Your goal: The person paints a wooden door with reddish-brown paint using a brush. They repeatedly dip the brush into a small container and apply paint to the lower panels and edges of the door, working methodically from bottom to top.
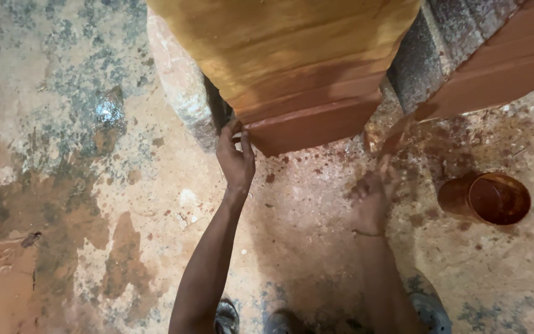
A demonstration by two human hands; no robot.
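Observation:
A large ribbed terracotta block [298,68] fills the top middle of the head view, its upper part lit yellow. My left hand [236,158] grips the block's lower left corner, fingers curled on its edge. My right hand [375,195] is blurred by motion below the block's lower right corner; whether it touches the block I cannot tell, and it seems to hold nothing. A second terracotta block [502,68] lies at the upper right, with grey mortar [424,59] between the two.
A small round reddish-brown pot [488,198] stands on the floor to the right. The stained concrete floor [81,185] is wet and streaked with red clay. A rough stone [180,80] sits behind the left hand. My shoes [282,321] show at the bottom.

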